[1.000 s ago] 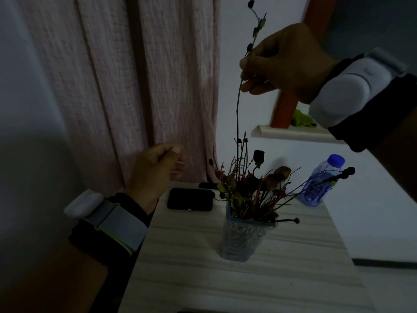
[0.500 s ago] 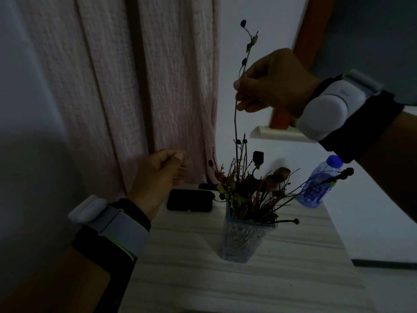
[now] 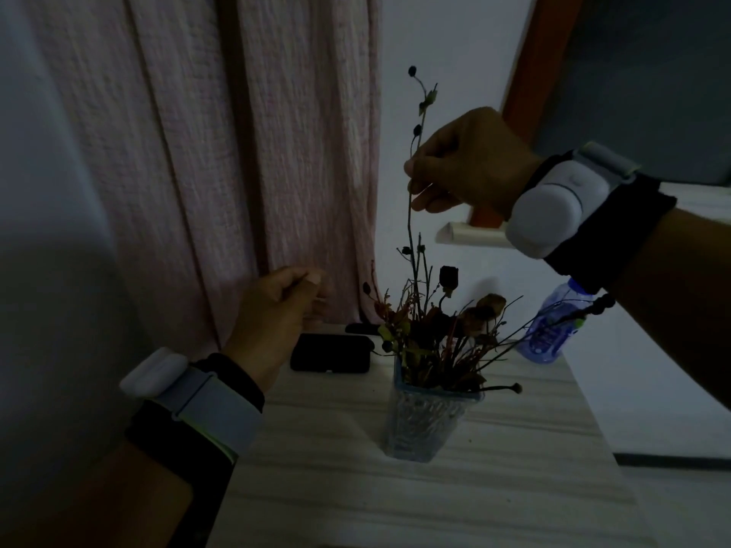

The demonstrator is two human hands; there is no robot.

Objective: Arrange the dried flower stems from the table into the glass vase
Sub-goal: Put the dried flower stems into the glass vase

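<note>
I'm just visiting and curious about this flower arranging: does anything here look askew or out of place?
Mostly tidy. The glass vase stands upright on the table. One stem droops sideways over its rim, and another long one juts far right toward the water bottle. The right hand pinches a tall stem.

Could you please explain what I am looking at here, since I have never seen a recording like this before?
This is one picture from a camera worn on a person's head, looking forward and down at their own two hands; there is no robot. Both wrists wear strapped-on white devices. The right hand pinches a long thin dried stem and holds it upright above the glass vase, which already holds a bunch of dried flowers. The left hand hovers loosely curled and holds nothing. On the pale wooden table there are also a dark flat case and a plastic bottle. A pink curtain hangs behind.
</note>
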